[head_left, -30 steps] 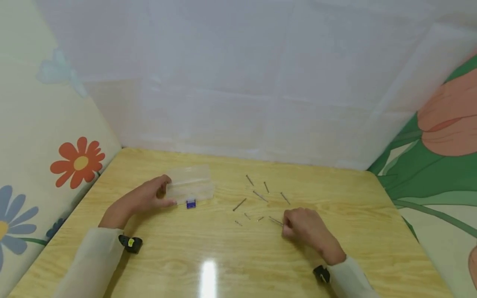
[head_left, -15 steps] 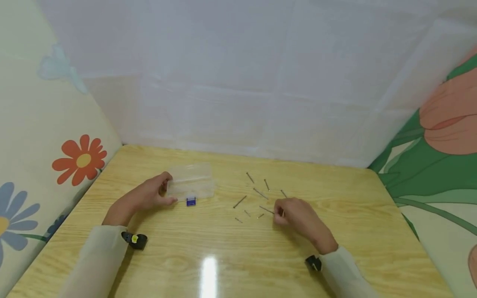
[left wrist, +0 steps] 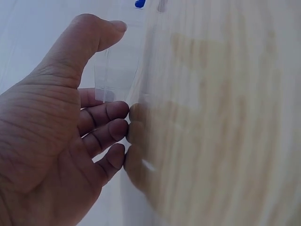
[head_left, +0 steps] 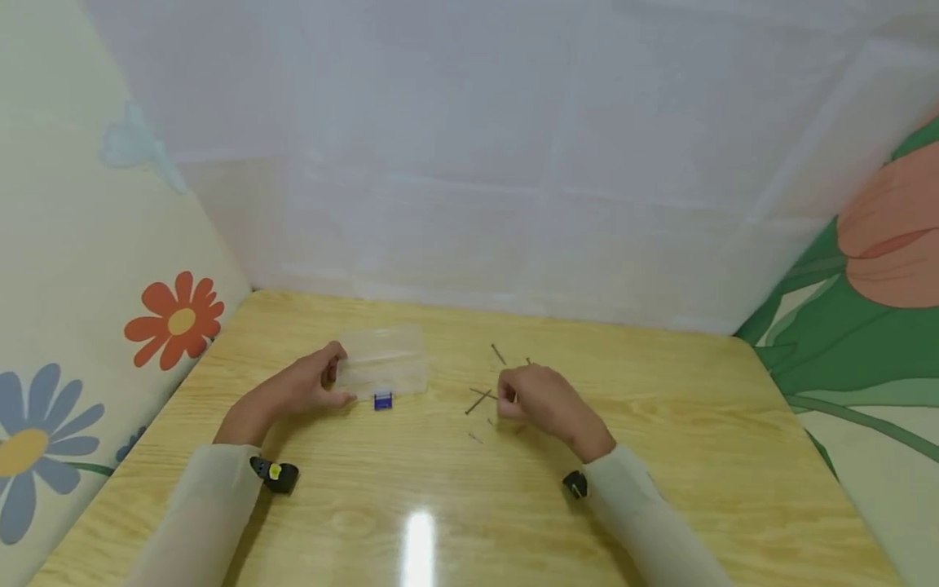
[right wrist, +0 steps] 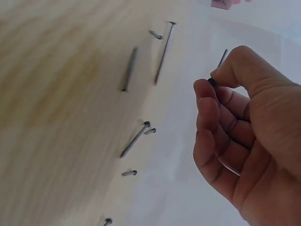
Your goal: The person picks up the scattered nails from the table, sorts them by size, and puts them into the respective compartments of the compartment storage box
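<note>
A clear plastic box (head_left: 385,371) with a blue latch (head_left: 383,401) at its front lies on the table, left of centre. My left hand (head_left: 304,387) grips its left end, thumb at the front edge and fingers behind. In the left wrist view, the box's clear end (left wrist: 120,66) shows between thumb and fingers. Over the table's middle, my right hand (head_left: 546,401) pinches a nail (right wrist: 223,57) between thumb and forefinger, its point toward the box. Below that hand, several loose nails (right wrist: 163,54) of long and short sizes are scattered, some hidden by it in the head view.
The wooden table (head_left: 352,505) ends at a white sheet (head_left: 477,204) behind. Flower-printed panels (head_left: 888,326) stand on both sides. A black wrist camera (head_left: 277,474) sits on each cuff.
My right hand has moved left with the nail, from the right of the scattered nails to over them. The left hand stays at the box.
</note>
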The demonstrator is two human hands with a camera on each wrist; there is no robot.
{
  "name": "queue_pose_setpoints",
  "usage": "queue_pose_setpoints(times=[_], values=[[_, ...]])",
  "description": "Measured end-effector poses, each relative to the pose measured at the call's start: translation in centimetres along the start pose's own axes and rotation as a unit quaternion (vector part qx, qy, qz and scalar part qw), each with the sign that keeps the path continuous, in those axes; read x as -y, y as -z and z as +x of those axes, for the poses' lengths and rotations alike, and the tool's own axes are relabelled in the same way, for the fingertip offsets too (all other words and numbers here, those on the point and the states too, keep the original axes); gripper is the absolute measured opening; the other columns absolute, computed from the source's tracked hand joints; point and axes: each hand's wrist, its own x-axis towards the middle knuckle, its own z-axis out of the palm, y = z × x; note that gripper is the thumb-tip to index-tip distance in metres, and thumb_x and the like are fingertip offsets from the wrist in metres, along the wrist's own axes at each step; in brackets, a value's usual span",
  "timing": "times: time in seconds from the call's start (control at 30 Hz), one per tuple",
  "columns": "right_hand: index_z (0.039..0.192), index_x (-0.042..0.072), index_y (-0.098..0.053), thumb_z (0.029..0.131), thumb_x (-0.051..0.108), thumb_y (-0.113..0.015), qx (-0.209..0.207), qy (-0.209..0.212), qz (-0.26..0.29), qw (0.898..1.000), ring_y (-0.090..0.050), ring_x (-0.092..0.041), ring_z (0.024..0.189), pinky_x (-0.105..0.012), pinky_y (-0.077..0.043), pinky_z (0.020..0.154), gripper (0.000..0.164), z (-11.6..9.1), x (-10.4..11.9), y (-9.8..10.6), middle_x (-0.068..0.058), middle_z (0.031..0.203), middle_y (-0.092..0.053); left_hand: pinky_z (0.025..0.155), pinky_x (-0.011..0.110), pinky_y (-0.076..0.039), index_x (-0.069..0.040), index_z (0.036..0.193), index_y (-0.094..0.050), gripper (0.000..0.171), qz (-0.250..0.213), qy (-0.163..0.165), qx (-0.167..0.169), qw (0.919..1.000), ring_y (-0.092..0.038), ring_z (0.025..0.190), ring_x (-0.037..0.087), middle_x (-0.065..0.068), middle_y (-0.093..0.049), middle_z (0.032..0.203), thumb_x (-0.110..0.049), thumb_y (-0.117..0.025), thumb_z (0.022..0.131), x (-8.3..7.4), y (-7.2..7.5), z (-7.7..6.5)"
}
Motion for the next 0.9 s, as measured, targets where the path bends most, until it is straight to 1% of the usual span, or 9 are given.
queue_pose_setpoints(times=[0.2,0.23,0.27,0.4,0.43,0.47,0.53,0.7,0.9], values=[[0.084,0.017,-0.063,0.088,0.004,-0.064,0.002,0.001,0.015,1.0,-0.051,-0.007,0.064,-0.029,-0.049,0.065,0.014,2.7,0.6,-0.2,0.009,0.077,-0.059,0.07,0.036,-0.04,-0.002,0.114,-0.047,0.053,-0.01,-0.017,-0.009,0.9998,-0.046,0.078,0.021,0.006,-0.046,0.088,-0.022,-0.086,0.084,0.6,-0.2,0.0],[0.085,0.017,-0.063,0.09,0.005,-0.064,0.003,0.002,0.016,1.0,-0.051,-0.007,0.065,-0.03,-0.05,0.07,0.013,3.1,0.7,-0.3,0.009,0.078,-0.06,0.07,0.036,-0.04,-0.002,0.113,-0.047,0.053,-0.011,-0.02,-0.009,0.9997,-0.045,0.077,0.02,0.006,-0.046,0.088,-0.022,-0.086,0.084,0.6,-0.2,0.1],[0.085,0.017,-0.063,0.091,0.005,-0.064,0.005,0.003,0.02,1.0,-0.051,-0.007,0.065,-0.031,-0.05,0.07,0.013,3.6,0.8,-0.5,0.009,0.078,-0.06,0.07,0.035,-0.04,-0.003,0.113,-0.046,0.053,-0.012,-0.022,-0.009,0.9996,-0.045,0.077,0.02,0.005,-0.046,0.087,-0.022,-0.086,0.084,0.6,-0.2,0.1],[0.087,0.017,-0.063,0.093,0.005,-0.062,0.011,-0.001,0.02,1.0,-0.05,-0.007,0.064,-0.029,-0.048,0.069,0.014,5.1,1.1,-1.2,0.008,0.078,-0.059,0.069,0.035,-0.039,-0.003,0.113,-0.046,0.054,-0.015,-0.022,-0.007,0.9996,-0.045,0.077,0.02,0.005,-0.046,0.088,-0.024,-0.086,0.084,0.6,-0.2,0.1],[0.087,0.017,-0.063,0.093,0.005,-0.062,0.011,-0.002,0.021,1.0,-0.05,-0.007,0.064,-0.029,-0.048,0.068,0.013,5.5,1.1,-1.3,0.008,0.079,-0.059,0.069,0.035,-0.039,-0.003,0.114,-0.045,0.054,-0.017,-0.021,-0.006,0.9996,-0.045,0.077,0.02,0.005,-0.045,0.088,-0.025,-0.086,0.084,0.6,-0.2,0.1],[0.087,0.017,-0.063,0.093,0.005,-0.061,0.012,-0.004,0.024,1.0,-0.05,-0.008,0.064,-0.028,-0.046,0.064,0.014,5.9,1.2,-1.5,0.008,0.078,-0.059,0.07,0.035,-0.039,-0.003,0.114,-0.045,0.054,-0.018,-0.021,-0.006,0.9996,-0.045,0.077,0.02,0.005,-0.045,0.088,-0.025,-0.086,0.084,0.5,-0.2,0.1],[0.087,0.016,-0.063,0.092,0.004,-0.061,0.01,-0.002,0.029,1.0,-0.05,-0.008,0.064,-0.027,-0.045,0.063,0.013,6.6,1.2,-1.7,0.007,0.078,-0.06,0.07,0.035,-0.038,-0.003,0.114,-0.045,0.054,-0.021,-0.02,-0.007,0.9996,-0.044,0.077,0.02,0.005,-0.045,0.089,-0.024,-0.086,0.085,0.5,-0.2,0.1],[0.087,0.016,-0.064,0.092,0.006,-0.062,0.007,-0.001,0.036,0.999,-0.052,-0.008,0.065,-0.026,-0.046,0.064,0.011,8.3,1.5,-2.4,0.007,0.079,-0.061,0.07,0.034,-0.039,-0.003,0.116,-0.045,0.055,-0.022,-0.018,-0.011,0.9995,-0.044,0.078,0.02,0.005,-0.045,0.089,-0.023,-0.086,0.084,0.6,-0.2,0.0],[0.087,0.015,-0.065,0.092,0.007,-0.066,0.01,-0.016,0.032,0.999,-0.053,-0.009,0.066,-0.026,-0.046,0.064,0.01,9.8,1.6,-3.2,0.006,0.079,-0.062,0.072,0.034,-0.039,-0.001,0.118,-0.045,0.058,-0.021,-0.019,-0.012,0.9995,-0.045,0.08,0.02,0.005,-0.045,0.09,-0.025,-0.086,0.084,0.7,-0.4,0.0]])
